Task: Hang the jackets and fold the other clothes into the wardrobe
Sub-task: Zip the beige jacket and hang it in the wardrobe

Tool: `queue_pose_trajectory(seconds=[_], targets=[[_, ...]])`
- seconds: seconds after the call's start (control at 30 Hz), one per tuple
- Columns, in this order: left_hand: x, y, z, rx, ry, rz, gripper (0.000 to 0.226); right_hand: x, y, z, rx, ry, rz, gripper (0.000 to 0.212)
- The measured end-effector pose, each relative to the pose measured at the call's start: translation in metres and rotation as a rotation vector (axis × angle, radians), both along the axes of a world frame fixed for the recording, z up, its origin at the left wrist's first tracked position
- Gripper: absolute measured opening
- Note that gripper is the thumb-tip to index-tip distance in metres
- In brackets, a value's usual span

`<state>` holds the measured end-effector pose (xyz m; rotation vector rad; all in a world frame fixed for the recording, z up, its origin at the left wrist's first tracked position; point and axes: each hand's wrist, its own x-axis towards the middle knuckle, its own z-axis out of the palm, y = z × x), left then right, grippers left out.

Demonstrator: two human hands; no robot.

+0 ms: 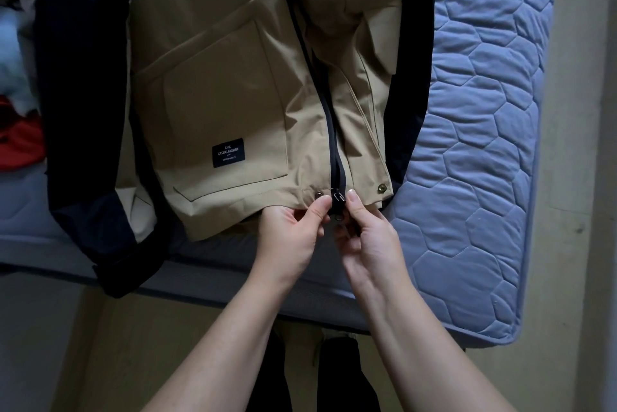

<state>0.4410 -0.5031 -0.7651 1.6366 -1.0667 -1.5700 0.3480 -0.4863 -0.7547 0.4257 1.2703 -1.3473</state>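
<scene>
A tan jacket [220,84] with dark navy sleeves lies flat on the blue quilted mattress [484,131], its hem toward me. A black label sits on its lower left pocket. A dark zipper [334,151] runs up the front. My left hand [290,238] pinches the hem just left of the zipper's bottom end. My right hand [370,238] pinches the zipper slider at the hem on the right side. Both hands meet at the zipper base.
A red garment [20,141] and pale blue clothing [13,54] lie at the left on the bed. The mattress edge runs across below the jacket; beige floor [110,345] lies beneath. One navy sleeve [110,244] hangs over the bed edge.
</scene>
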Motion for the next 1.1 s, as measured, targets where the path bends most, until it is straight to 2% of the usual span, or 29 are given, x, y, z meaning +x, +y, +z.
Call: queue_pose_trajectory(seconds=[0.1, 0.17, 0.3, 0.37, 0.43, 0.5, 0.6, 0.77, 0.83, 0.9, 1.03, 1.1], targets=[[0.001, -0.004, -0.002, 0.013, -0.03, -0.026, 0.026, -0.002, 0.001, -0.006, 0.016, 0.045, 0.068, 0.011], [0.002, -0.007, -0.003, 0.036, -0.052, -0.019, 0.024, -0.006, 0.001, -0.007, 0.063, 0.118, 0.253, 0.016], [0.005, -0.005, -0.005, 0.062, -0.073, -0.073, 0.022, -0.021, 0.004, 0.001, 0.204, 0.272, 0.696, 0.049], [0.007, -0.004, -0.006, 0.074, -0.089, -0.085, 0.025, -0.03, 0.005, 0.007, 0.215, 0.339, 0.841, 0.048], [0.009, -0.005, -0.007, 0.089, -0.101, -0.101, 0.027, -0.037, 0.004, 0.013, 0.203, 0.343, 0.894, 0.04], [0.01, -0.006, -0.006, 0.095, -0.113, -0.133, 0.029, -0.044, 0.0, 0.021, 0.171, 0.183, 0.855, 0.034], [0.014, -0.007, -0.007, 0.065, -0.157, -0.201, 0.033, -0.047, -0.011, 0.034, 0.186, -0.124, 0.687, 0.029], [0.016, 0.001, -0.007, 0.006, -0.286, -0.22, 0.043, -0.028, -0.034, 0.039, 0.22, -0.275, 0.232, 0.011], [0.014, 0.004, -0.009, -0.016, -0.312, -0.172, 0.047, -0.016, -0.038, 0.037, 0.209, -0.247, 0.126, 0.01], [0.014, 0.01, -0.013, -0.013, -0.294, -0.134, 0.047, -0.01, -0.041, 0.036, 0.194, -0.161, 0.113, 0.019], [0.018, 0.028, -0.023, 0.057, -0.291, -0.103, 0.05, -0.017, -0.061, 0.036, 0.106, 0.024, 0.158, 0.027], [0.023, 0.033, -0.03, 0.094, -0.279, -0.087, 0.049, -0.018, -0.072, 0.036, 0.072, 0.12, 0.3, 0.027]])
